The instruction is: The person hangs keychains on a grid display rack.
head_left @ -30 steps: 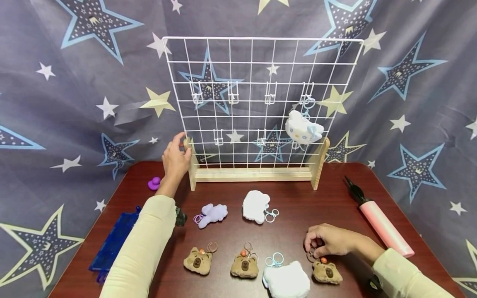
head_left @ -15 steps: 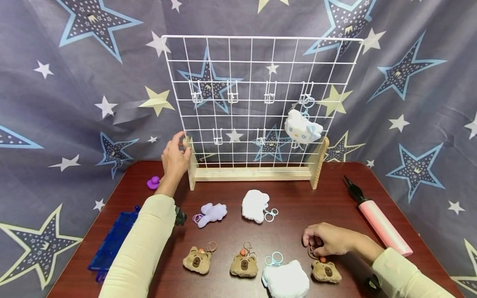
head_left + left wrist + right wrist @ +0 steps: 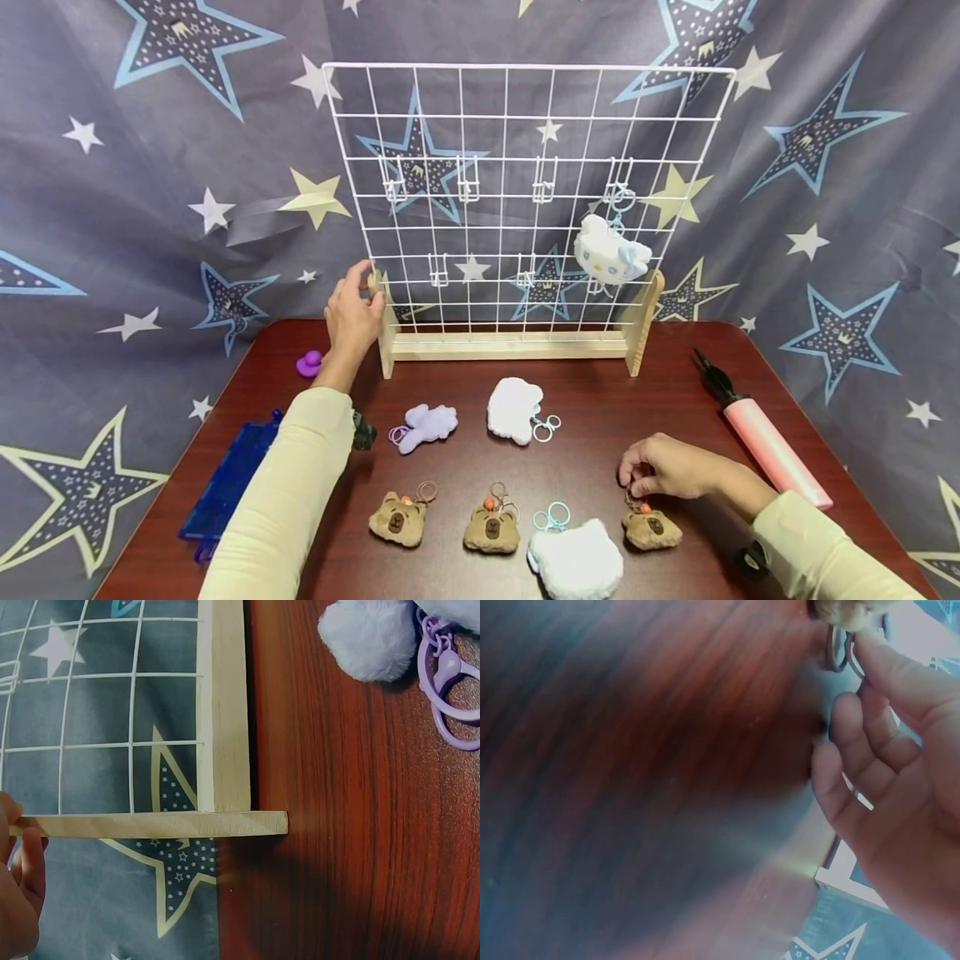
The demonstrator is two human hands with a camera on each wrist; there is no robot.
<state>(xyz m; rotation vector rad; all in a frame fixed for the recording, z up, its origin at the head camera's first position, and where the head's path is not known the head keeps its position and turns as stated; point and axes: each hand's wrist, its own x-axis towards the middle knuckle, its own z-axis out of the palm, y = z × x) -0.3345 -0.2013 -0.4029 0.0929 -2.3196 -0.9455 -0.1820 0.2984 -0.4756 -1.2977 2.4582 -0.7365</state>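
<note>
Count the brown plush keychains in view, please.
3, all near the front: the left keychain, the middle keychain just left of the nearest white plush, and the right keychain, which the right hand holds. The left sleeve could hide others.

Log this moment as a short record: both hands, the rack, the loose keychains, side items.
Left hand: holds the wooden side post of the wire rack
Right hand: pinches the key ring of the rightmost brown keychain
Hanging white keychain: at right on the rack
Loose on table: left brown keychain, middle brown keychain, front white keychain, back white keychain, lavender keychain
Left side: purple item, blue item
Right side: pink cylinder
</note>
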